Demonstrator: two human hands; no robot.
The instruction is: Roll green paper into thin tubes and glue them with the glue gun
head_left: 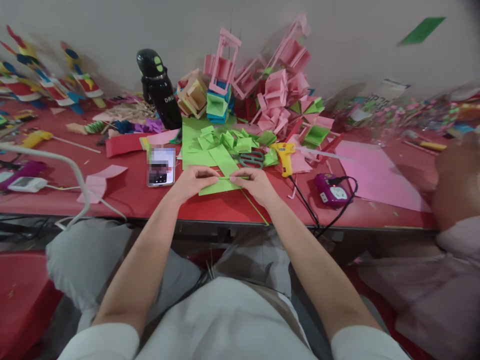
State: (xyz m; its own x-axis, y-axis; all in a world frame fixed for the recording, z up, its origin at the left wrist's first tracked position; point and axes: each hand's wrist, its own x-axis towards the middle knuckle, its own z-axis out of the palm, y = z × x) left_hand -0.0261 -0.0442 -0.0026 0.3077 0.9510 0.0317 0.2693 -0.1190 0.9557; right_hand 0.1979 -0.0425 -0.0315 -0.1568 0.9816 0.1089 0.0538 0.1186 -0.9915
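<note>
My left hand [195, 181] and my right hand [253, 181] pinch a strip of green paper [219, 187] from its two sides, near the table's front edge. A narrow fold runs along the paper between my fingertips. Another green paper strip [224, 159] lies just behind it, pointing away from me. Several folded green paper pieces [240, 141] are heaped beyond my hands on a larger green sheet [190, 135]. Grey-handled scissors [251, 160] lie behind my right hand, their blades hidden. To the left of my left hand is a phone [161, 167] with its screen lit.
A yellow glue gun [285, 159] and a purple power socket [332, 190] with a black cable lie to the right, near pink sheets [378, 175]. A black bottle [161, 92] and pink paper constructions [277, 87] stand at the back. Another person's arm [457, 180] is at the far right.
</note>
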